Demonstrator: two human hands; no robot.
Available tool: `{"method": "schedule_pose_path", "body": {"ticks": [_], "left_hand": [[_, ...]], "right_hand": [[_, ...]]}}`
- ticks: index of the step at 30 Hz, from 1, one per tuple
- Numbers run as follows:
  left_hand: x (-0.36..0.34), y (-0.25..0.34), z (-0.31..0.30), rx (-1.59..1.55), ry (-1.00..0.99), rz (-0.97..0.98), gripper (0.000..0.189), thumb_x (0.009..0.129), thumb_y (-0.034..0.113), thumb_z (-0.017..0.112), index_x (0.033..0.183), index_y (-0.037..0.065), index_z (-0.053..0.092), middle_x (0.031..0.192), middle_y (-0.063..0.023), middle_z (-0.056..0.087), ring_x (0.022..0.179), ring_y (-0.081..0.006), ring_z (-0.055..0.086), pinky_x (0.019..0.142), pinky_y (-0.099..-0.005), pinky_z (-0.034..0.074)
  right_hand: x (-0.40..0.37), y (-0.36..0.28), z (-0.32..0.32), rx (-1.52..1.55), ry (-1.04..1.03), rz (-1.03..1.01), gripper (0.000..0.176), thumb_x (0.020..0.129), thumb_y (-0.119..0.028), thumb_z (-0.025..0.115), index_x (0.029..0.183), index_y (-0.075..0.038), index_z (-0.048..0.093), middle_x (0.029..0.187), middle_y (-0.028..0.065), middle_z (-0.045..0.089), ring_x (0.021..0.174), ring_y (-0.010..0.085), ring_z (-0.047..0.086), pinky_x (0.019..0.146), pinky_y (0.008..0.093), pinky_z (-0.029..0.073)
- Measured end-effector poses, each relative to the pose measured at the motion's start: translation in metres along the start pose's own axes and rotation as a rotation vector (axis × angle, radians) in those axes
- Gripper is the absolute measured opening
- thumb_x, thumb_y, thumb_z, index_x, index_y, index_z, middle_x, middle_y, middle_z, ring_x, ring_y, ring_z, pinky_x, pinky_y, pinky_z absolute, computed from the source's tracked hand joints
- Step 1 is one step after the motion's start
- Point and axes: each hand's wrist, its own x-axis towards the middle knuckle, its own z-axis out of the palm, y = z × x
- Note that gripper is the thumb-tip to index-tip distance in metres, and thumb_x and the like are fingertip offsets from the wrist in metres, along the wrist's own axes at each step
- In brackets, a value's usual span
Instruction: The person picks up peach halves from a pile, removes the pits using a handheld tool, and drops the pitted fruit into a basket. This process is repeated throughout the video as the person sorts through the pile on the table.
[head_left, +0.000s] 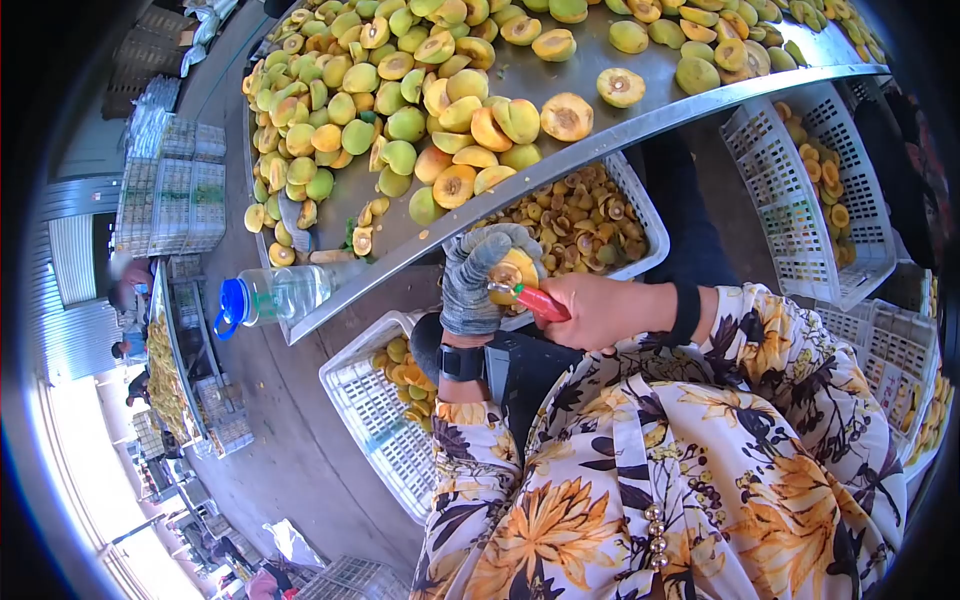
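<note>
My left hand (470, 285), in a grey knit glove, is closed around a yellow peach half (518, 272) with its cut face toward my right hand. My right hand (605, 312), bare, grips the red handle of a pitting knife (541, 302). Its short metal end touches or lies just over the cut face; exact contact is hard to tell. Beneath the hands stands a white crate (655, 235) with many small brown-yellow fruit pieces. Above it is the metal table (590, 140), heaped with halved peaches (400, 125), some with pits showing.
A water bottle (275, 297) with a blue cap lies at the table corner. White crates with peach halves stand at lower left (375, 440) and at right (790, 190). Stacked crates (175, 190) and other people (130, 345) at another table are farther left.
</note>
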Motion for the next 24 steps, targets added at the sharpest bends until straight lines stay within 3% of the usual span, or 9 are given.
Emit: {"method": "schedule_pose_path", "body": {"ticks": [6,11,13,15,17,19,21,23,24], "left_hand": [[0.002,-0.012,-0.007,0.007,-0.051,0.084,0.031,0.079,0.031,0.06,0.091,0.003,0.056,0.078,-0.0146,0.06,0.063,-0.0268,0.06,0.056,-0.035,0.052],[0.009,-0.031,-0.008,-0.189,-0.078,0.203,0.03,0.084,0.035,0.055,0.099,0.01,0.055,0.083,-0.0128,0.06,0.066,-0.0278,0.06,0.056,-0.0365,0.052],[0.011,-0.035,-0.007,-0.136,0.292,0.188,0.035,0.085,0.037,0.053,0.107,0.01,0.052,0.087,-0.0118,0.06,0.066,-0.0284,0.06,0.057,-0.0367,0.052],[0.012,-0.036,-0.012,-0.113,0.318,0.185,0.039,0.087,0.04,0.049,0.113,0.011,0.049,0.092,-0.0109,0.06,0.072,-0.0273,0.061,0.061,-0.0383,0.053],[0.009,-0.042,-0.013,0.609,0.461,0.666,0.037,0.087,0.029,0.054,0.117,0.01,0.045,0.106,-0.008,0.056,0.087,-0.0236,0.058,0.071,-0.0385,0.053],[0.004,-0.027,-0.015,0.34,0.517,0.55,0.038,0.087,0.032,0.052,0.116,0.008,0.046,0.106,-0.0086,0.057,0.088,-0.0233,0.058,0.073,-0.0382,0.053],[-0.002,-0.011,-0.019,-0.204,0.581,0.295,0.044,0.089,0.04,0.048,0.113,0.003,0.049,0.106,-0.0098,0.057,0.091,-0.0227,0.057,0.077,-0.0375,0.051],[-0.018,-0.01,-0.03,-0.015,0.547,0.384,0.043,0.089,0.038,0.05,0.114,0.003,0.048,0.106,-0.0108,0.057,0.091,-0.0222,0.057,0.076,-0.0373,0.052],[-0.024,-0.007,-0.036,0.005,0.596,0.41,0.042,0.088,0.037,0.051,0.115,0.004,0.048,0.106,-0.0116,0.057,0.09,-0.0226,0.058,0.075,-0.0378,0.052]], "right_hand": [[-0.003,-0.01,-0.006,0.534,-0.257,0.218,0.009,0.081,-0.007,0.053,0.087,-0.006,0.047,0.058,0.0001,0.044,0.037,0.0039,0.037,0.031,0.0203,0.029],[0.009,0.013,0.006,0.97,-0.397,0.16,0.01,0.083,-0.005,0.052,0.092,-0.006,0.047,0.058,-0.0011,0.041,0.037,0.0023,0.033,0.03,0.019,0.027],[0.011,0.019,0.007,1.074,-0.405,0.132,0.011,0.083,-0.005,0.052,0.093,-0.007,0.047,0.058,-0.0017,0.041,0.037,0.002,0.032,0.03,0.0185,0.027],[0.014,0.018,0.002,1.1,-0.46,-0.017,0.013,0.084,-0.003,0.05,0.097,-0.007,0.048,0.056,-0.0022,0.04,0.036,0.0021,0.031,0.03,0.0185,0.027],[0.005,0.014,-0.008,1.032,-0.348,-0.08,0.016,0.083,-0.003,0.05,0.099,-0.007,0.048,0.05,-0.0023,0.038,0.033,0.0029,0.031,0.029,0.0194,0.026],[0.004,0.021,-0.022,1.029,-0.202,-0.112,0.016,0.083,-0.003,0.051,0.098,-0.007,0.049,0.049,-0.0022,0.038,0.032,0.0042,0.031,0.03,0.0204,0.026],[0.017,0.034,-0.028,0.184,0.132,0.098,0.014,0.08,-0.007,0.055,0.093,-0.005,0.051,0.049,0.005,0.047,0.034,0.0141,0.042,0.034,0.0276,0.033],[0.038,0.107,-0.029,-0.809,0.703,-0.36,0.022,0.075,-0.013,0.061,0.09,-0.001,0.051,0.054,0.0153,0.052,0.044,0.0291,0.053,0.043,0.036,0.041],[0.035,0.098,-0.03,-0.813,0.704,-0.363,0.022,0.075,-0.013,0.061,0.09,-0.001,0.051,0.054,0.0153,0.052,0.044,0.0291,0.053,0.043,0.036,0.041]]}}
